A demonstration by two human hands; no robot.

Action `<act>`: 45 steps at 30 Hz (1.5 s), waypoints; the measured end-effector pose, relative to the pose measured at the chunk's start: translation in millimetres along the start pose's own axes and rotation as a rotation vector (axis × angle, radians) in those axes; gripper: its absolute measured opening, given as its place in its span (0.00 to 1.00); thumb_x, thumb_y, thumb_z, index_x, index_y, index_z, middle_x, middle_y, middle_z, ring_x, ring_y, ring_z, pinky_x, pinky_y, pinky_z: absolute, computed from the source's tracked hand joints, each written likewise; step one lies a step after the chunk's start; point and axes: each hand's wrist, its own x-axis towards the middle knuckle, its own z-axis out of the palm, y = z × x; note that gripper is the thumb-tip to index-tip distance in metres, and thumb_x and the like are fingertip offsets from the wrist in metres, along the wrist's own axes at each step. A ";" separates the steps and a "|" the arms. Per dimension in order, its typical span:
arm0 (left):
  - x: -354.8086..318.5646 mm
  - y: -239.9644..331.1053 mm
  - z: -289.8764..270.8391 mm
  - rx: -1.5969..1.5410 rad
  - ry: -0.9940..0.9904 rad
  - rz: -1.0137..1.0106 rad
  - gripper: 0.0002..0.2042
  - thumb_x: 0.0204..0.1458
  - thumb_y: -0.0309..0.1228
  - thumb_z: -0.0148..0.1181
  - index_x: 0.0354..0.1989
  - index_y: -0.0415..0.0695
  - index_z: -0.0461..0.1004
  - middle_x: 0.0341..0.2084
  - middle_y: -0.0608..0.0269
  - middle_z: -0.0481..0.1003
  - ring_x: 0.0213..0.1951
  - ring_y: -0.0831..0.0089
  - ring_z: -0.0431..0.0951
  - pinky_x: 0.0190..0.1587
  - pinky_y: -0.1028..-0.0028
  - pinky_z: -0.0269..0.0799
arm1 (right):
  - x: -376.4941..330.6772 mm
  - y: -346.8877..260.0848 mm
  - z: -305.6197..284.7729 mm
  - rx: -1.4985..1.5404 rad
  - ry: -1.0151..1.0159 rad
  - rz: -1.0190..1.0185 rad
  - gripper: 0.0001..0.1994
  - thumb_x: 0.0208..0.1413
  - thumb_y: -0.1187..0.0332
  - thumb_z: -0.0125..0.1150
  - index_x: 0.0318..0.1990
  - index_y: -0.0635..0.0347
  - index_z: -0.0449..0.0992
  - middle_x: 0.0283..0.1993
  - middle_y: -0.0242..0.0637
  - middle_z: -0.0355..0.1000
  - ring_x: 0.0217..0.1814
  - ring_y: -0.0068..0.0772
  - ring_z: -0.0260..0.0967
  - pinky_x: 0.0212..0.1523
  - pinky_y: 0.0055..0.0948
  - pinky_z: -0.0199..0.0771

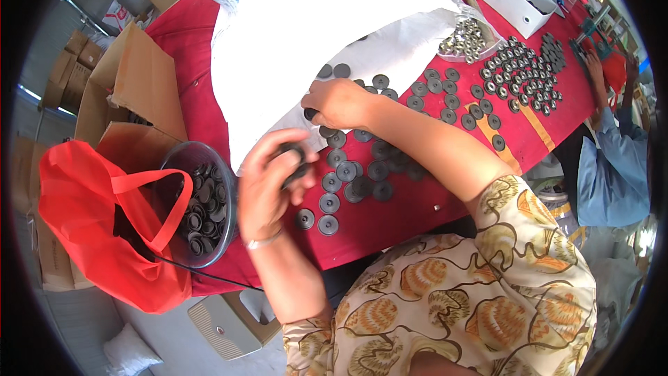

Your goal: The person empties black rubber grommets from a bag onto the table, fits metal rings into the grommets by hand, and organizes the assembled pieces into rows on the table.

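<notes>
The left hand (268,181) curls its fingers around a small stack of dark rubber discs (296,160), held above the red desk (390,219) just beside the bowl (198,205) of discs. The right hand (339,103) reaches to the white sack (306,35) — fingers pinching one disc (311,114) at its edge — with loose discs (355,174) scattered below.

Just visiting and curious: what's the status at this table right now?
Left hand shut on dark disc. Right hand touching discs at white sack. More discs loose on red table.

red-covered table (390,219), perhaps concrete floor (83,320)
</notes>
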 end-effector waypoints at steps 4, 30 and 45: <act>-52.4 48.1 -8.0 0.197 0.398 0.410 0.14 0.55 0.31 0.53 0.47 0.36 0.70 0.31 0.56 0.74 0.22 0.77 0.72 0.16 0.84 0.62 | -23.4 16.7 -22.2 0.269 0.005 0.047 0.18 0.44 0.63 0.63 0.42 0.63 0.74 0.43 0.48 0.71 0.44 0.51 0.69 0.44 0.40 0.69; 63.1 -72.4 20.5 -0.425 -0.005 -0.302 0.20 0.62 0.42 0.42 0.46 0.34 0.67 0.38 0.44 0.74 0.37 0.53 0.80 0.32 0.68 0.82 | -84.6 -12.5 -53.0 0.667 0.132 0.055 0.19 0.47 0.78 0.51 0.50 0.62 0.73 0.44 0.42 0.71 0.42 0.35 0.70 0.45 0.29 0.69; 60.4 -65.2 0.5 -0.422 0.325 -0.114 0.11 0.59 0.31 0.49 0.40 0.34 0.69 0.26 0.56 0.73 0.24 0.72 0.75 0.18 0.80 0.71 | 15.9 46.2 -18.4 0.053 0.110 0.282 0.17 0.49 0.66 0.58 0.49 0.54 0.73 0.47 0.46 0.68 0.52 0.48 0.66 0.51 0.40 0.68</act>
